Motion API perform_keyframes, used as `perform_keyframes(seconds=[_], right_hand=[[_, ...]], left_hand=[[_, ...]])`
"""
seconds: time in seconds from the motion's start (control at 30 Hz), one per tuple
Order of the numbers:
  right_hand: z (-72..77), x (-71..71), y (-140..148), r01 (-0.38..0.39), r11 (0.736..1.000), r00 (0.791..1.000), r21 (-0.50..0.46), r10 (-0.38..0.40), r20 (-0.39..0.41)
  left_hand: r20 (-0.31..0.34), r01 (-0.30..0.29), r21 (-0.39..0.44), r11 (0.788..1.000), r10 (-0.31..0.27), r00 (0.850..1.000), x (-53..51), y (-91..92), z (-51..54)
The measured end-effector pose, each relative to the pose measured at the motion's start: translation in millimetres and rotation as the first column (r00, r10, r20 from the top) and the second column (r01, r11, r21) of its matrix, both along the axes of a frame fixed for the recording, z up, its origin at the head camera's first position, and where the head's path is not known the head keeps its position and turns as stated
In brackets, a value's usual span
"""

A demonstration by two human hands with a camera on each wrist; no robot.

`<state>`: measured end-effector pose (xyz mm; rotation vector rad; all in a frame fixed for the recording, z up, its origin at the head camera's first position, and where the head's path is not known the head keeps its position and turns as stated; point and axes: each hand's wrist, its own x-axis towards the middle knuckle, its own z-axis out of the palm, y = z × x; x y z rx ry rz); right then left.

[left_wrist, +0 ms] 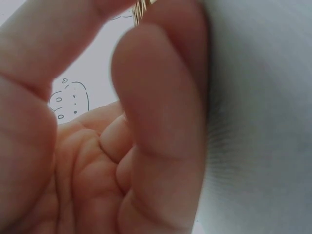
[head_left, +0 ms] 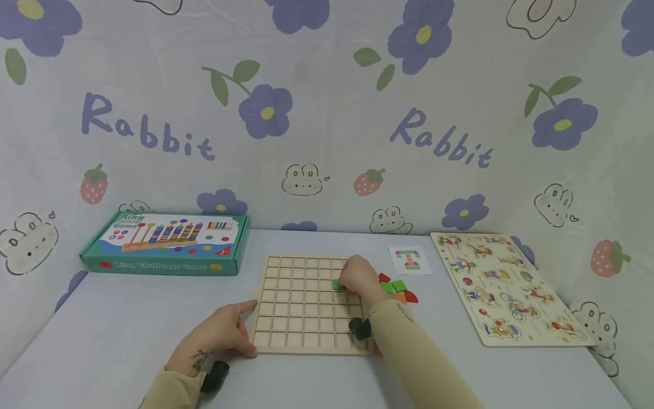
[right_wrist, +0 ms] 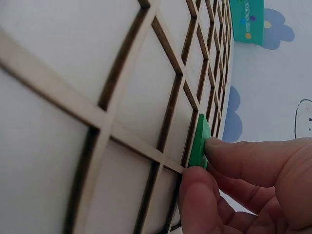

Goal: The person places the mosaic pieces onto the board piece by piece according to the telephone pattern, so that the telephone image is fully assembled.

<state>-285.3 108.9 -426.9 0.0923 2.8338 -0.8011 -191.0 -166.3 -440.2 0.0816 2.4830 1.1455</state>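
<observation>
A wooden grid board [head_left: 296, 308] of square cells lies flat on the table. Between the thumb and fingers of my right hand [head_left: 359, 278] is a green square tile [right_wrist: 199, 141]. It is tilted against the grid lines, over a cell near the board's far right side. My left hand [head_left: 217, 335] rests at the board's left edge, with the index finger and thumb touching the frame near its front corner. In the left wrist view the left hand's fingers [left_wrist: 156, 97] fill much of the picture, and the board is mostly hidden.
Loose green, red and orange pieces [head_left: 399, 286] lie right of the board, partly behind the right arm. Behind them is a pattern card [head_left: 410, 259]. A picture puzzle board [head_left: 506, 289] lies at the right. The Ring Challenge Game box [head_left: 166, 244] sits at the back left.
</observation>
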Motion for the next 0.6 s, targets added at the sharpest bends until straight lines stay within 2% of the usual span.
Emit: perform_keyframes(seconds=[0.17, 0.3, 0.47, 0.53, 0.6], right_hand=[[1.1, 1.3, -1.8, -0.017, 0.999, 1.000, 0.042, 0.018, -0.006], [4.5, 3.2, 7.2, -0.028, 1.000, 0.998, -0.006, 0.027, -0.059], [14.5, 3.6, 39.1, 0.033, 0.996, 0.997, -0.082, -0.039, -0.072], [17.4, 5.6, 55.4, 0.071, 0.995, 0.996, -0.076, -0.075, -0.052], [19.2, 9.6, 71.6, 0.094, 0.995, 0.995, -0.032, -0.095, -0.040]], left_hand=[[0.003, -0.005, 0.007, 1.000, 0.005, 1.000, 0.9, -1.6, 0.5], [0.014, -0.010, 0.012, 1.000, 0.010, 1.000, 0.4, -2.9, 0.0], [0.019, -0.008, -0.003, 1.000, 0.008, 1.000, -1.9, -3.0, -2.8], [0.020, -0.012, -0.007, 1.000, 0.012, 1.000, -2.4, -2.5, -3.9], [0.021, -0.013, -0.010, 1.000, 0.013, 1.000, -2.7, -1.7, -4.8]])
